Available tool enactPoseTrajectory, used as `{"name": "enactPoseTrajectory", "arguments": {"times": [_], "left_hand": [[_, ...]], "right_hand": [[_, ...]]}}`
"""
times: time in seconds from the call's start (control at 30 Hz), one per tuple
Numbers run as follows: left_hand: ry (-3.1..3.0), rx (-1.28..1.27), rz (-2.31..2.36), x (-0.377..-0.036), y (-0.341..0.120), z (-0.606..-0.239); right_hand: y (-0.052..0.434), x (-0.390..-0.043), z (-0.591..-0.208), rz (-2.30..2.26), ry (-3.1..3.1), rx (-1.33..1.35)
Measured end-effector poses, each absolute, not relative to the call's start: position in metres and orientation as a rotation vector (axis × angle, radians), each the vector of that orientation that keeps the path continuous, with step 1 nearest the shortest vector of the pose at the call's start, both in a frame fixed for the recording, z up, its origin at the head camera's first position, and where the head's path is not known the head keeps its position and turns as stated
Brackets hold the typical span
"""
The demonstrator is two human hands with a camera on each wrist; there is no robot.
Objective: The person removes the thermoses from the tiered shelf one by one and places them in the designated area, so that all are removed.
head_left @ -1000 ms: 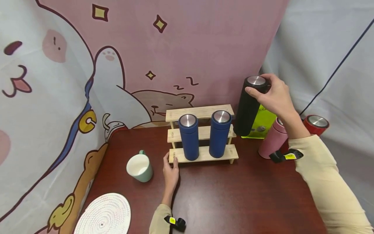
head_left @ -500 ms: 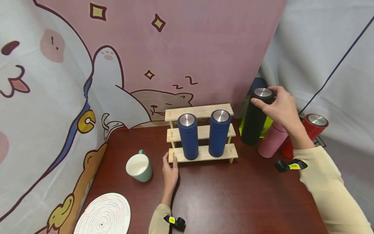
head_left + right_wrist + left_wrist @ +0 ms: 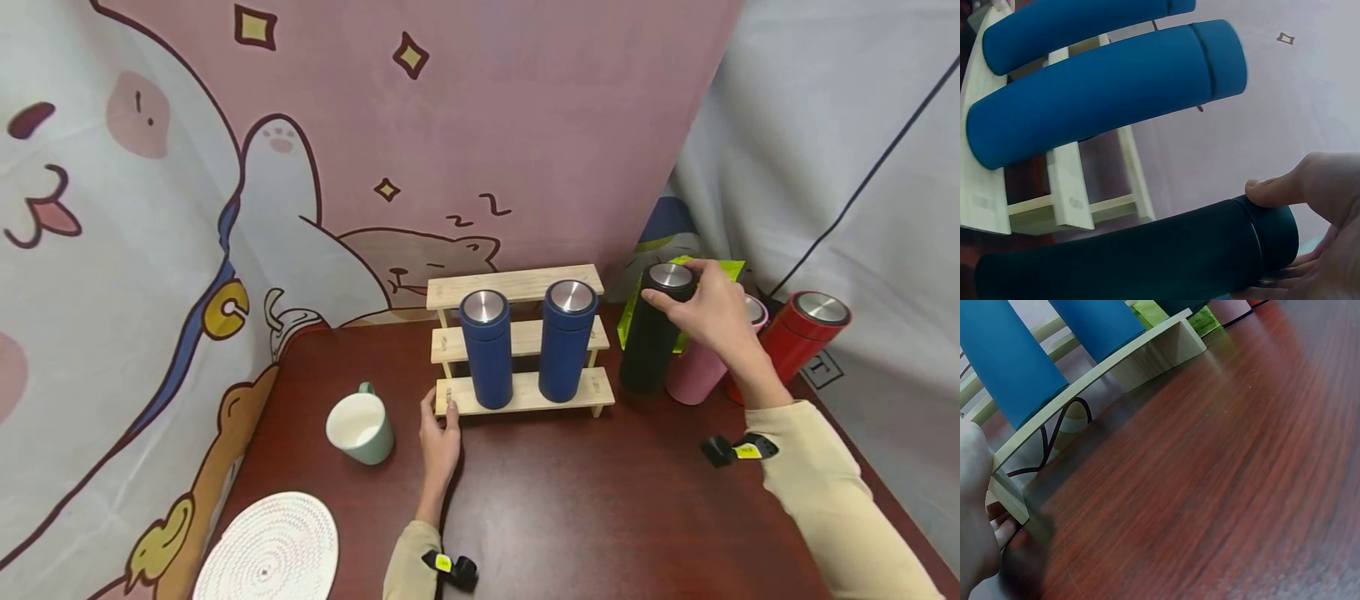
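Observation:
My right hand (image 3: pixel 708 308) grips a black thermos (image 3: pixel 649 342) around its steel-topped cap, thumb on one side and fingers on the other. The thermos stands nearly upright to the right of a three-step wooden rack (image 3: pixel 600 390); whether its base touches the table cannot be told. Two blue thermoses, a left one (image 3: pixel 489 358) and a right one (image 3: pixel 564 350), stand on the rack's lowest step. At that step's left end, my left hand (image 3: pixel 438 442) holds the wood, its fingers partly hidden behind the end support (image 3: pixel 1010 495) in the left wrist view.
Right of the black thermos are a pink thermos (image 3: pixel 697 371) and a red thermos (image 3: pixel 806 333), partly behind my right hand and wrist. A lime-green packet (image 3: pixel 731 268) sits behind them. A mug (image 3: pixel 362 429) and a round woven mat (image 3: pixel 270 542) lie to the left.
My right hand has brought the black thermos down and towards me, slightly rightward, from near the back wall. The left hand keeps its hold on the rack.

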State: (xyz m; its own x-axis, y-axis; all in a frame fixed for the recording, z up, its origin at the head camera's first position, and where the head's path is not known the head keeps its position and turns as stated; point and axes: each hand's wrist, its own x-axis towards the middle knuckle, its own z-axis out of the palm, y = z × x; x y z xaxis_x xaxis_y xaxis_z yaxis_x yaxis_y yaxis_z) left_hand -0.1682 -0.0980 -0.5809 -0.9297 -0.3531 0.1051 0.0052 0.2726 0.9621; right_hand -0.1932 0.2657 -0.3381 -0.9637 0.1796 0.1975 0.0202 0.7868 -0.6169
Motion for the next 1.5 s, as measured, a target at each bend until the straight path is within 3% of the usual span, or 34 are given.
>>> {"name": "enactPoseTrajectory", "arguments": {"times": [1.0,1.5], "left_hand": [[-2.241,0.315,-1.711,-0.168,-0.098,-0.58],[-2.226,0.318,-1.711,-0.167,-0.097,-0.579]], "right_hand": [[0.265,-0.187,-0.392,0.994,-2.599,-0.188],[0.248,-0.172,-0.356,1.134,-2.476,-0.118]]}}
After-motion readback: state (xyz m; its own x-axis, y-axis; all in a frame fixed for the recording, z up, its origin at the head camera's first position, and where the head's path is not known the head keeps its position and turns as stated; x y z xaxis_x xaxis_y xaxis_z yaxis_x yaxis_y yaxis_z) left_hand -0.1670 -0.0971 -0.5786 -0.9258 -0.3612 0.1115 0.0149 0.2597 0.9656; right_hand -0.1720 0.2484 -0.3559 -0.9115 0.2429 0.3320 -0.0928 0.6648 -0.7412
